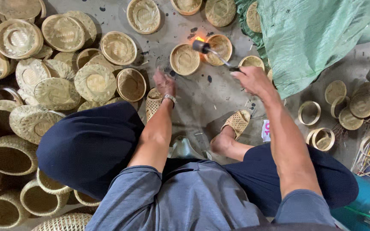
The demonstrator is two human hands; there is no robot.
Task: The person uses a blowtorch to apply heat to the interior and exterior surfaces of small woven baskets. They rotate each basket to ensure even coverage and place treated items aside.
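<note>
Two hands at work over woven baskets on the floor.
Right hand (253, 80), fingers wrapped around a lit torch (213, 51), flame at basket (185, 59); left hand (164, 83), fingers spread, hovers nearby.

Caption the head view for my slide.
Seated person's right hand aims a lit torch at a round woven basket; left hand hovers open.

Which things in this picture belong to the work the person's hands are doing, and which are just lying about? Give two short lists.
In use:
- right hand gripping the lit metal blowtorch
- two round woven bamboo baskets at the flame
- left hand, open, near them

Lying about:
- heap of woven bamboo baskets
- green plastic sheet
- thin bamboo rings
</note>
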